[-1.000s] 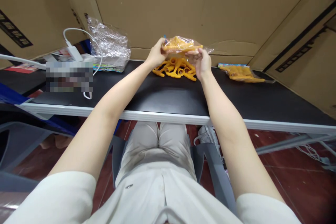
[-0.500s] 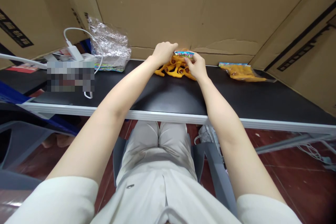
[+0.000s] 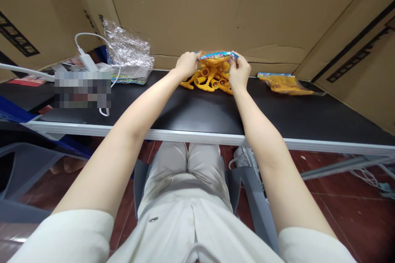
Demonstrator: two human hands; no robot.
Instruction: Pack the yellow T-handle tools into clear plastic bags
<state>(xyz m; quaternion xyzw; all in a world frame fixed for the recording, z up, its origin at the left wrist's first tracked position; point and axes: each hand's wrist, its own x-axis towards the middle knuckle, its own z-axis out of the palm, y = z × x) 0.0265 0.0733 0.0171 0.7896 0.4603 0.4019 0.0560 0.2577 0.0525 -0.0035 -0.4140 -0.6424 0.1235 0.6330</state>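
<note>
A clear plastic bag with a colourful blue header [image 3: 216,55] is stretched between my two hands, with something yellow inside it. My left hand [image 3: 187,65] pinches its left end, and my right hand [image 3: 240,73] grips its right end by the header. Just below the bag, a heap of yellow plastic pieces [image 3: 210,80] with round openings lies on the black tabletop [image 3: 197,113]. What exactly these pieces are I cannot make out. Part of the heap is hidden behind the bag and my hands.
On the right lies another packed bag of yellow pieces [image 3: 285,84]. To the left are a stack of clear plastic bags [image 3: 129,51], a white charger with a cable [image 3: 88,61] and a blurred-out patch. Cardboard walls [image 3: 197,12] enclose the table's back and sides.
My right hand has moved slightly right and up, now at the bag's right end. The header has risen and spread wider, and my left hand has shifted a little left.
</note>
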